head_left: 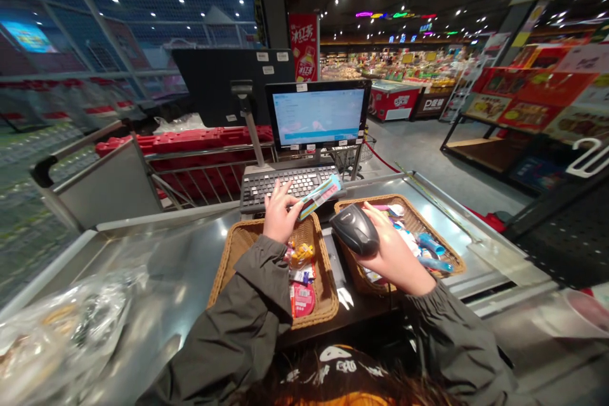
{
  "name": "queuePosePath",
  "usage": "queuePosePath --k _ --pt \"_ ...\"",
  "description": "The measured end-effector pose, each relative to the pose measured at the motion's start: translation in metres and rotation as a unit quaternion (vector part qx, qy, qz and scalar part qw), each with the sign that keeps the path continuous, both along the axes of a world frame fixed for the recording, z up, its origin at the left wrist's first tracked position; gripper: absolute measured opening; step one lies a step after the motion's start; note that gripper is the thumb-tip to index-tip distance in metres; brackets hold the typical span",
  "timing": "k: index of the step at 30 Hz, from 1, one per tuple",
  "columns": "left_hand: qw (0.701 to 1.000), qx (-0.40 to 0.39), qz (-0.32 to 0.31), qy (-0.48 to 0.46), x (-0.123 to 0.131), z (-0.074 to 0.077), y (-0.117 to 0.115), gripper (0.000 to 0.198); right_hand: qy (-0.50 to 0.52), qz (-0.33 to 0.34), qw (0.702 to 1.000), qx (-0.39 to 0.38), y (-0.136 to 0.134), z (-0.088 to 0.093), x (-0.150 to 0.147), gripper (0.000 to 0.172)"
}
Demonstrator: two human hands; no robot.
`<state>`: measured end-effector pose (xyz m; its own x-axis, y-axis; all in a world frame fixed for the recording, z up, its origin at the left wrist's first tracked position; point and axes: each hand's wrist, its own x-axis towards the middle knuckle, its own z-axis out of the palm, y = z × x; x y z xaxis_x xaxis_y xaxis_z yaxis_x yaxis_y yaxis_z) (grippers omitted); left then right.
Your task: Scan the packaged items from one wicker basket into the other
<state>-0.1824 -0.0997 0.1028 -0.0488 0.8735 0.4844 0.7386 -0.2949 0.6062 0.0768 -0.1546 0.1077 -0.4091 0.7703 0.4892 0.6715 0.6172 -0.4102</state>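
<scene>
Fingers [280, 191] of the left hand [280, 219] are curled shut on one end of a flat teal-and-pink packet [320, 196], pinching it against the thumb so that it juts out to the right, just above the near edge of the keyboard [285, 183]; the right hand [394, 254] has its fingers wrapped closed about a black barcode scanner [354, 228], held just to the right of the packet and lower, near it but apart; the left hand hovers over the far rim of the left wicker basket [228, 254], which holds red and yellow snack packets [302, 279]; the right hand and scanner sit over the right wicker basket [375, 198], where blue and pink small goods [431, 252] lie; both baskets rest side by side on the steel tabletop [181, 266], with a dark strip between them; beyond the keyboard stands a lit screen [318, 115]; far to the left on the tabletop lies a crumpled clear plastic bag [61, 323]; behind it a stack of red shopping baskets [200, 139] runs along a metal rail; display shelves [547, 95] fill the right side.
</scene>
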Motion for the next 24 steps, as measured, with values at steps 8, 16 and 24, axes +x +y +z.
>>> queuePosePath --k 8,16,24 --pt "0.996 -0.082 0.008 0.022 -0.041 -0.029 -0.011 0.015 0.002 0.022 1.000 0.009 0.002 -0.003 -0.014 0.060" --pt "0.984 -0.167 0.011 0.058 -0.071 -0.052 -0.025 0.019 0.003 0.043 0.999 0.004 0.002 -0.006 -0.030 0.059" --pt "0.941 -0.295 -0.070 0.150 -0.086 -0.085 -0.034 0.018 0.011 0.073 0.997 -0.016 0.001 -0.008 -0.045 0.057"
